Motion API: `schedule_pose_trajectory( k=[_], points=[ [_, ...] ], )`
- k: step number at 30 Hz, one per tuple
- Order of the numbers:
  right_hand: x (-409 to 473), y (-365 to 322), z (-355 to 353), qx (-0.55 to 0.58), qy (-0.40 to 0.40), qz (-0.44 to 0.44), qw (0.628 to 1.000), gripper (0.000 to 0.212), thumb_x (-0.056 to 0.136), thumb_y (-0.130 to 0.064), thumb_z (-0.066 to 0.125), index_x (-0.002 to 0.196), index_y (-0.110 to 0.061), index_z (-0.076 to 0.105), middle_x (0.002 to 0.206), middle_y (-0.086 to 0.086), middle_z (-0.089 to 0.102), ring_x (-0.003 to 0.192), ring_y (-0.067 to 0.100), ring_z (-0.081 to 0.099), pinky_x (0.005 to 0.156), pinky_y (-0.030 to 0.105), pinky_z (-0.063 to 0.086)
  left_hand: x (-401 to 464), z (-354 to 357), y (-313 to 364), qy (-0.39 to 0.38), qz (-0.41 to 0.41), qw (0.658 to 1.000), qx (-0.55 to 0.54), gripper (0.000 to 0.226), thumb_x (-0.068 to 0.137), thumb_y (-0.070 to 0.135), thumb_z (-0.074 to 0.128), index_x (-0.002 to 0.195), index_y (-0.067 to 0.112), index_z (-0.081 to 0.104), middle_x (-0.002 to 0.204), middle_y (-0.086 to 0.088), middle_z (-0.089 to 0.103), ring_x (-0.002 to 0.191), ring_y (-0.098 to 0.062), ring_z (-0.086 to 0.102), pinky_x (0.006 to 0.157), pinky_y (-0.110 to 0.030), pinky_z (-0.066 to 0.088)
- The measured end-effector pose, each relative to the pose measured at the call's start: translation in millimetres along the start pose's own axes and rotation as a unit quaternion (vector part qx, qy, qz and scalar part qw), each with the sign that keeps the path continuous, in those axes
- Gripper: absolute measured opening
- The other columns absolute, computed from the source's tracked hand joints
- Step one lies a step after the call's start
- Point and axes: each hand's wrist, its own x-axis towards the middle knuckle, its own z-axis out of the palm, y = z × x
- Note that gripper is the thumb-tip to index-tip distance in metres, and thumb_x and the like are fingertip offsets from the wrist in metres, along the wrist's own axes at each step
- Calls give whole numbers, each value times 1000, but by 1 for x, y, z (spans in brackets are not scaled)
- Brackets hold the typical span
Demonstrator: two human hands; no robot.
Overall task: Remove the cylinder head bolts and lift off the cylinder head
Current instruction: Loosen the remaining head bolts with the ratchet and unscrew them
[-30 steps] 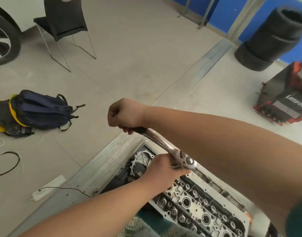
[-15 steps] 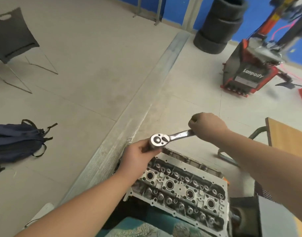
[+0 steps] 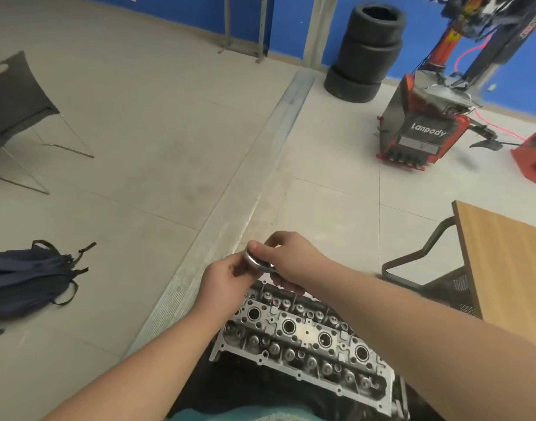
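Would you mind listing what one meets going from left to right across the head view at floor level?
Dark backpack → left hand → ratchet → right hand → wooden table. The cylinder head lies nearer, below both hands.

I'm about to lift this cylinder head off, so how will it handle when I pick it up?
The cylinder head looks like a solid metal casting, so it is probably heavy and stiff. It is long, so one end may dip unless gripped at both ends. Its dark, grimy-looking bores hint at oil, so it may be slippery.
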Motion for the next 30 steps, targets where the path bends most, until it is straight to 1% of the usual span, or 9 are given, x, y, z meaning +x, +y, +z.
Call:
schedule_pose_trajectory(
  k=[2,5,9,13,17,22,24,27,30],
  points=[
    [-2,-4,0,-34,12,-26,999,46,95,-62,64,99,-16,64,51,-2,59,31,10,47,35,18,34,-2,-1,-2,6,4,1000,5,20,95,38,78,102,56,76,97,24,80,94,9,72,79,-21,52],
    [-9,-11,1,-53,14,-49,997,46,98,-60,61,104,-15,66,60,0,60,38,9,47,42,24,36,-5,-2,-8,23,8,1000,0,20,93,35,80,101,54,78,97,22,80,95,8,73,79,-19,54],
    [-17,-33,-24,116,30,-116,986,45,98,-60,62,106,-15,64,61,6,62,39,17,45,39,24,36,-7,1,-14,41,10,999,-11,19,90,32,84,105,43,80,100,20,80,98,5,74,84,-14,57],
    [-20,-21,-66,189,100,-156,964,46,95,-60,66,99,-15,60,62,10,65,40,22,47,39,26,37,-11,7,-16,45,40,998,16,13,95,43,76,107,43,74,100,16,78,93,-2,74,75,-19,58],
    [-16,71,-83,168,162,-56,971,38,97,-56,63,103,-18,58,69,10,73,42,22,53,41,28,42,-13,15,-19,71,57,996,-10,28,95,55,57,108,36,73,101,7,77,89,-9,71,69,-19,59],
    [-30,237,-86,74,211,117,968,18,101,-32,65,114,-26,54,84,11,72,57,21,59,48,30,47,-5,25,-22,120,41,992,-20,23,93,43,51,90,29,69,92,2,74,91,-28,68,92,-54,54],
    [-45,292,-89,19,234,173,956,27,100,-16,61,123,-28,51,90,8,70,61,21,63,45,27,47,-3,29,-22,133,47,990,-18,22,93,40,50,88,29,68,89,1,73,97,-29,69,100,-60,52],
    [-66,346,-100,-31,276,211,937,54,95,3,53,136,-30,45,106,5,61,70,20,63,39,23,43,-6,34,-20,150,53,987,-31,22,95,35,48,86,29,66,86,4,70,97,-33,67,102,-63,52],
    [-85,387,-111,-95,309,213,922,59,91,6,54,134,-33,43,98,1,60,68,20,61,40,26,41,-9,42,-15,166,50,984,-42,23,94,32,47,81,32,66,82,7,69,93,-31,65,102,-63,53]
  ],
)
